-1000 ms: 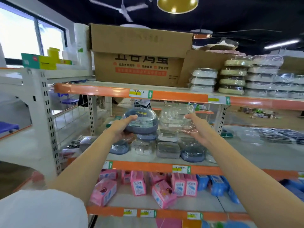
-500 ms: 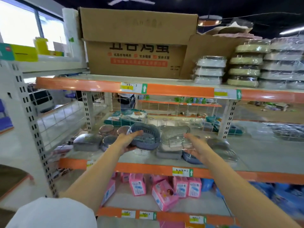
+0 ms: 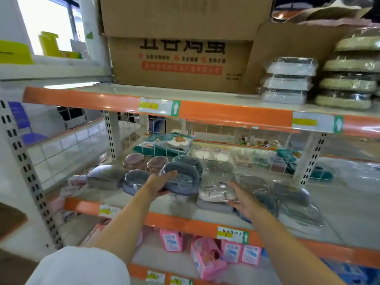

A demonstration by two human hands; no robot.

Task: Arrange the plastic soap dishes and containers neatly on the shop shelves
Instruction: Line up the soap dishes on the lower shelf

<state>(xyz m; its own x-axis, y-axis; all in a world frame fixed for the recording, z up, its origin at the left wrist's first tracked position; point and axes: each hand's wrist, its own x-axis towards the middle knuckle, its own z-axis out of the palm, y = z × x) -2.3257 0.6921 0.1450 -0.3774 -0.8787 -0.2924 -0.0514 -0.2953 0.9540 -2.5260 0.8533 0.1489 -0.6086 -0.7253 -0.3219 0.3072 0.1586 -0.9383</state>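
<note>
My left hand [image 3: 158, 185] grips a blue-grey oval soap dish [image 3: 182, 182] with a clear lid, tilted, just above the middle shelf [image 3: 185, 222]. My right hand [image 3: 243, 199] holds a clear wrapped soap dish [image 3: 217, 187] that sits on top of a grey one [image 3: 213, 206]. More dishes lie around them: a grey box [image 3: 103, 177], a blue oval one [image 3: 134, 181], two pink ones [image 3: 144, 162] at the back, and clear and dark ones [image 3: 292, 197] to the right.
The top shelf [image 3: 236, 114] carries cardboard boxes [image 3: 181, 50] and stacks of wrapped dishes [image 3: 287, 81] on the right. Pink packs [image 3: 207, 258] fill the shelf below. A wire mesh back [image 3: 246, 145] closes the middle shelf. White uprights [image 3: 22, 161] stand at left.
Both hands have come down with their dishes, from near the top shelf's edge to the middle shelf. The camera has moved closer and tilted down.
</note>
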